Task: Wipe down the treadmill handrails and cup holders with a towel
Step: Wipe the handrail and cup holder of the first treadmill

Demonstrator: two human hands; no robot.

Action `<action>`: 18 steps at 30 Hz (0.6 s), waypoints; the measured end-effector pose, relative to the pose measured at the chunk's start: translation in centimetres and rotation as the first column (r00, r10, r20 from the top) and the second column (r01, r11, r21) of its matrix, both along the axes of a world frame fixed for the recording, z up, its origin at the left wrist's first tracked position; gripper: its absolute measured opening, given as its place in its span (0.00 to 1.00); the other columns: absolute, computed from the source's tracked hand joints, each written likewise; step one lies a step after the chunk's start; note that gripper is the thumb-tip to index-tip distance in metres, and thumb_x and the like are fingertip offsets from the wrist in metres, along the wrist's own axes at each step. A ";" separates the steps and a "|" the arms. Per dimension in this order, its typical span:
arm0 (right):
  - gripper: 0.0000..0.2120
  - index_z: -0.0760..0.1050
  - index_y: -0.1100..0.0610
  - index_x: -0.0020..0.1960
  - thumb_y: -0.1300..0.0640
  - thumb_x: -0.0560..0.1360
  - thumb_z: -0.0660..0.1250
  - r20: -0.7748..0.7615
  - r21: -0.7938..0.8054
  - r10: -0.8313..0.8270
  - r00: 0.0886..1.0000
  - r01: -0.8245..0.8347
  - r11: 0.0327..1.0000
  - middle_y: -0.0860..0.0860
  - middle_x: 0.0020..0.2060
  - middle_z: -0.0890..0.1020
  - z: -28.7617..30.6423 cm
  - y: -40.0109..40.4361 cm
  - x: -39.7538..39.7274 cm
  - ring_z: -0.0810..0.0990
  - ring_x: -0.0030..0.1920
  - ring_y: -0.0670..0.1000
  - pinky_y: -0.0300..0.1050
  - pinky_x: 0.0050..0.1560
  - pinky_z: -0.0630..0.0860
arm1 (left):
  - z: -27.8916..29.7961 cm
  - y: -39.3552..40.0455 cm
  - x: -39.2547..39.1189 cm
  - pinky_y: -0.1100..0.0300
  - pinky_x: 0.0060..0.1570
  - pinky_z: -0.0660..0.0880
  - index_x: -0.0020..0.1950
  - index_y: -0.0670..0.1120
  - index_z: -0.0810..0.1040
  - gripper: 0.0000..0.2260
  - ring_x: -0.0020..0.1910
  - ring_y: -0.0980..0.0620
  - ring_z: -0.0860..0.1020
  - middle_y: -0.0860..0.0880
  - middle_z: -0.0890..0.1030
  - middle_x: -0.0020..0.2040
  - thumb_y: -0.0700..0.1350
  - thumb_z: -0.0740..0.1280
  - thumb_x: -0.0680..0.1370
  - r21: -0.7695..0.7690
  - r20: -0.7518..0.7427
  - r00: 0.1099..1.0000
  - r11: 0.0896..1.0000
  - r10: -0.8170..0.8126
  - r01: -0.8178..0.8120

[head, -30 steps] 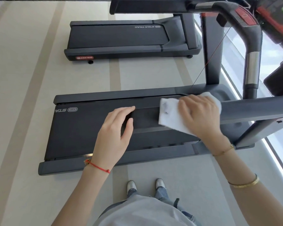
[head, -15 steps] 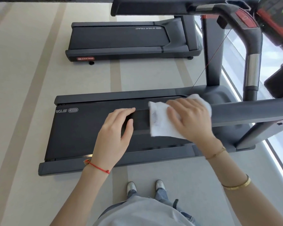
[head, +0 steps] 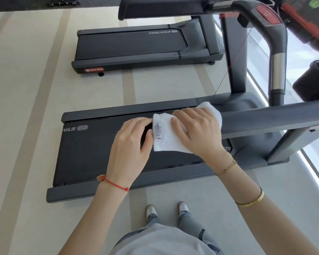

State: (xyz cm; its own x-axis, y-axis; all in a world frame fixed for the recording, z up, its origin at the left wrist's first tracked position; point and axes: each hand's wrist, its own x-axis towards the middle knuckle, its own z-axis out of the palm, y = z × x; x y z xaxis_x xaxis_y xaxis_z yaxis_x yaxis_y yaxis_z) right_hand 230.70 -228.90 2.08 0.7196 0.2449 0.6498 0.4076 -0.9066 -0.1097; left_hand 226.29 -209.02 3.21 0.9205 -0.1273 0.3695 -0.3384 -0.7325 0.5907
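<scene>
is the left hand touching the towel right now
Touching: the head view shows the left hand gripping the handrail, its thumb tip against the edge of the white towel with no visible gap.

- One view only, from a camera worn on the person's head, so no second view shares the scene.
- It looks steeply down and forward, past the person's own shoes (head: 166, 210) on the floor (head: 26, 126).
- Both hands sit close, mid-frame, at the near handrail (head: 265, 118).
- The wide lens bends straight edges; a second treadmill (head: 136, 46) lies far beyond.
</scene>
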 end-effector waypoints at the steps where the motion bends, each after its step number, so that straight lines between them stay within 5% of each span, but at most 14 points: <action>1: 0.19 0.79 0.56 0.40 0.51 0.82 0.55 0.009 0.009 -0.012 1.000 0.012 1.000 0.49 0.30 0.76 0.0 -0.6 0.0 0.71 0.32 0.54 0.49 0.38 0.69 | 0.1 -0.6 0.1 0.58 0.61 0.73 0.62 0.45 0.79 0.11 0.59 0.53 0.76 0.52 0.80 0.58 0.40 0.64 0.81 0.018 0.017 1.000 1.000 -0.012 0.012; 18: 0.19 0.80 0.55 0.40 0.54 0.82 0.55 0.002 -0.041 -0.035 0.999 0.035 0.999 0.49 0.30 0.78 0.0 -17.7 1.6 0.74 0.31 0.54 0.50 0.37 0.70 | 0.2 -11.6 1.3 0.50 0.68 0.68 0.58 0.46 0.81 0.10 0.55 0.52 0.79 0.52 0.83 0.55 0.43 0.63 0.81 0.116 0.108 0.994 0.992 0.029 -0.041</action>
